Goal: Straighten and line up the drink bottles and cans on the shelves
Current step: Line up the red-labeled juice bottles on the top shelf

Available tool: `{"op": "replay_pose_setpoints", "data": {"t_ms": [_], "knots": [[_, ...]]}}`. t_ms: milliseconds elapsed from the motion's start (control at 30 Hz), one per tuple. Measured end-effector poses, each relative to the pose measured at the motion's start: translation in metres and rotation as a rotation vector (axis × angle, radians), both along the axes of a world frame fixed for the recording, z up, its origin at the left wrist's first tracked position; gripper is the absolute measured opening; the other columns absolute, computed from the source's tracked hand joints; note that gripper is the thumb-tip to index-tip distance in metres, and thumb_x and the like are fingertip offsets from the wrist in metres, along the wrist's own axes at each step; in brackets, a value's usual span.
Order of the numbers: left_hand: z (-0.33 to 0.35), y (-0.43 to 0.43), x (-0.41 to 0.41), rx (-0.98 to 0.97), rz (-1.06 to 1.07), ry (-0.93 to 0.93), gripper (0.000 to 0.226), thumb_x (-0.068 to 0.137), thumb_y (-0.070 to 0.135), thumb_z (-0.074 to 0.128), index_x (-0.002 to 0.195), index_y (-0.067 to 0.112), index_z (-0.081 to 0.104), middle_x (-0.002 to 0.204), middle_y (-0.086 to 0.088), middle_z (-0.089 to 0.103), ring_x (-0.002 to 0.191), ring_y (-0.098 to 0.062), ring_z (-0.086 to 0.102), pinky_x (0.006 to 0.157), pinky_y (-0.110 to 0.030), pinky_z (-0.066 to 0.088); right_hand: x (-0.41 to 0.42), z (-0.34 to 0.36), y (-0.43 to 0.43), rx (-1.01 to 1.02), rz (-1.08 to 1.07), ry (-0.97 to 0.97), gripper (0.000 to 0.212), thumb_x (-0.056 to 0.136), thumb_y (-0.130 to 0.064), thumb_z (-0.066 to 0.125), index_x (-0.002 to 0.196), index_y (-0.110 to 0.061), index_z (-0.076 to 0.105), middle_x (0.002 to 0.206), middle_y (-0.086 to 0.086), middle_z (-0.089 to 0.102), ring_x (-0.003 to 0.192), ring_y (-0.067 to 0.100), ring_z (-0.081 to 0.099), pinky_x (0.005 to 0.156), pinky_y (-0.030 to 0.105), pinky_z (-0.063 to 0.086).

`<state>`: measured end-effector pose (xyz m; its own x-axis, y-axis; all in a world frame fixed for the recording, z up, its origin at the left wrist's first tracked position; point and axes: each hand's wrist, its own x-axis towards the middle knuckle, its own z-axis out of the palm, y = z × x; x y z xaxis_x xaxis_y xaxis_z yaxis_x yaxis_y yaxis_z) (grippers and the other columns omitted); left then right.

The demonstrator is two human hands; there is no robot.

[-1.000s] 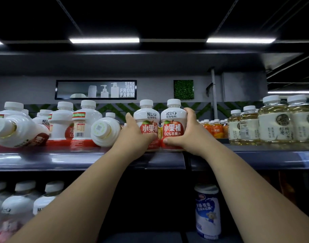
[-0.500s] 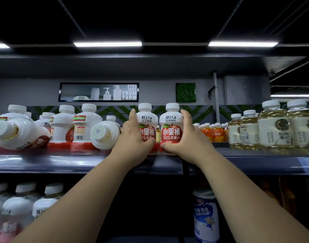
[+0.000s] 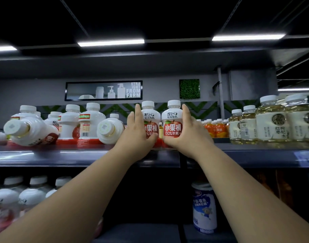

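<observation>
On the upper shelf (image 3: 80,155), near its middle, you hold two apple-juice bottles side by side. Your left hand (image 3: 138,135) curls round the left bottle (image 3: 151,118), thumb laid across the foot of its red label, and your right hand (image 3: 188,135) wraps the right bottle (image 3: 173,120) the same way. Both stand upright, labels out, almost touching, at the shelf's front edge.

By the look of it this pair is squared away, and most of the work lies to your left. The nearest toppled bottle (image 3: 109,130) lies on its side just beside your left hand, cap toward you; a second toppled bottle (image 3: 31,132) lies farther along. Between them the turned bottles (image 3: 90,120) stand upright but show barcodes rather than fronts.

To your right the tea bottles (image 3: 271,123) look orderly, with small orange bottles (image 3: 215,128) set farther back. A blue-and-white can (image 3: 204,209) stands on the shelf below.

The juice bottles are glossy white plastic — squat, round-shouldered, short-necked, with flat screw caps and slick wrap labels that will likely slide easily on the smooth shelf. The tea bottles are clear, showing amber liquid.
</observation>
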<state>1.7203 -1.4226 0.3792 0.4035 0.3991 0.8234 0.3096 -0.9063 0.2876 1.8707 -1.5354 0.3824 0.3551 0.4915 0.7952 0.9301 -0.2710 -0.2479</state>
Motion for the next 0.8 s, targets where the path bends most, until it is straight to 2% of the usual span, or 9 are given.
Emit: {"op": "replay_pose_setpoints", "data": {"t_ms": [67,133,233,333,433,533,667,800], "knots": [[0.0,-0.01,-0.006,0.045,0.002,-0.016,0.098,0.091,0.042,0.061,0.155,0.028,-0.012,0.163,-0.003,0.005,0.144,-0.028,0.026,0.112,-0.044,0.032,-0.002,-0.004,0.0,0.056,-0.074,-0.069,0.12,0.068,-0.084,0.055,0.154,-0.031,-0.009,0.156,0.006,0.025,0.143,0.029,0.025,0.117,0.052,0.024],[-0.001,-0.02,-0.019,0.148,-0.026,-0.024,0.093,0.088,0.038,0.063,0.156,0.025,0.001,0.16,-0.001,0.013,0.14,-0.025,0.032,0.11,-0.04,0.035,-0.009,-0.011,0.0,0.16,-0.033,-0.148,0.113,0.071,-0.08,0.056,0.154,-0.028,0.001,0.157,0.006,0.023,0.146,0.028,0.019,0.12,0.054,0.016],[-0.006,-0.029,-0.051,0.376,-0.048,-0.027,0.081,0.083,0.032,0.068,0.151,0.023,0.025,0.152,-0.001,0.03,0.129,-0.021,0.043,0.101,-0.03,0.036,-0.033,-0.025,0.007,0.297,0.112,-0.209,0.102,0.074,-0.078,0.055,0.154,-0.025,0.018,0.157,0.005,0.027,0.146,0.026,0.02,0.12,0.052,0.018],[-0.009,-0.017,-0.086,0.512,0.008,-0.094,0.064,0.082,0.03,0.065,0.14,0.017,0.044,0.14,-0.004,0.045,0.121,-0.019,0.047,0.096,-0.028,0.036,-0.071,-0.035,0.023,0.413,0.205,-0.245,0.09,0.079,-0.07,0.056,0.15,-0.021,0.028,0.153,0.009,0.034,0.143,0.027,0.027,0.118,0.049,0.023],[-0.012,0.008,-0.11,0.432,0.03,-0.145,0.062,0.077,0.036,0.057,0.135,0.016,0.048,0.134,-0.003,0.049,0.117,-0.018,0.046,0.097,-0.028,0.036,-0.107,-0.042,0.047,0.514,0.261,-0.294,0.077,0.082,-0.054,0.065,0.143,-0.013,0.042,0.14,0.01,0.049,0.131,0.026,0.042,0.11,0.048,0.036],[-0.016,0.036,-0.127,0.348,0.038,-0.151,0.062,0.079,0.033,0.064,0.136,0.019,0.046,0.135,-0.001,0.046,0.122,-0.019,0.044,0.099,-0.026,0.032,-0.134,-0.049,0.071,0.531,0.203,-0.263,0.073,0.076,-0.05,0.068,0.138,-0.015,0.049,0.13,0.006,0.057,0.122,0.025,0.051,0.101,0.049,0.042],[-0.02,0.067,-0.14,0.294,0.048,-0.169,0.062,0.079,0.024,0.073,0.135,0.019,0.048,0.133,0.0,0.048,0.121,-0.019,0.044,0.096,-0.02,0.027,-0.152,-0.057,0.098,0.544,0.038,-0.17,0.061,0.072,-0.048,0.072,0.125,-0.022,0.057,0.116,-0.003,0.061,0.108,0.022,0.055,0.093,0.044,0.038],[-0.02,0.087,-0.143,0.276,0.015,-0.169,0.063,0.078,0.024,0.074,0.135,0.017,0.048,0.13,-0.001,0.049,0.117,-0.02,0.046,0.099,-0.026,0.032,-0.154,-0.062,0.114,0.596,-0.057,-0.09,0.043,0.076,-0.038,0.078,0.114,-0.022,0.063,0.109,-0.007,0.064,0.105,0.02,0.057,0.095,0.043,0.035]]}}
